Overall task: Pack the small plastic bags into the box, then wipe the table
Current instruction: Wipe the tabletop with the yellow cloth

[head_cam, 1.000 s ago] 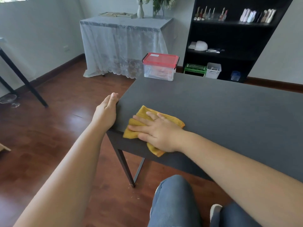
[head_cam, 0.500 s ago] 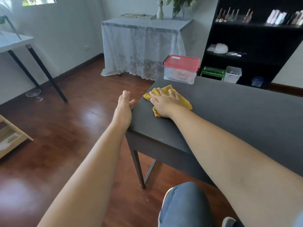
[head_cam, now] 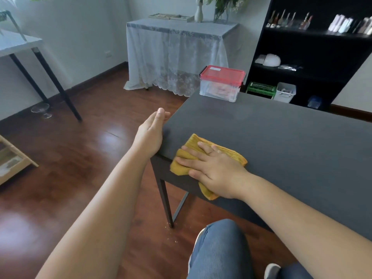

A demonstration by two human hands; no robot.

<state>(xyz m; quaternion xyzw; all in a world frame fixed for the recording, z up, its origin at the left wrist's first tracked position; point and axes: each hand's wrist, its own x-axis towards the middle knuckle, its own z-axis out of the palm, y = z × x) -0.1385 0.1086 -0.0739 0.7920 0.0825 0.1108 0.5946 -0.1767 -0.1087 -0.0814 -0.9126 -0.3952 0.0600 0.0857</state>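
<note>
The right hand (head_cam: 213,170) lay flat, its fingers (head_cam: 187,163) straight and slightly spread, pressing a crumpled mustard-yellow cleaning cloth (head_cam: 193,144) onto the dark grey tabletop (head_cam: 291,141) near its front left corner. The left hand (head_cam: 151,131) rested against the tabletop's left edge, fingers straight and together (their tips hidden behind the edge). Half a second before, the cloth had been farther up, near the clear plastic box with a red lid (head_cam: 221,83); it had since been drawn back toward the person. The box stood closed at the far corner, its pinkish contents blurred through the wall.
</note>
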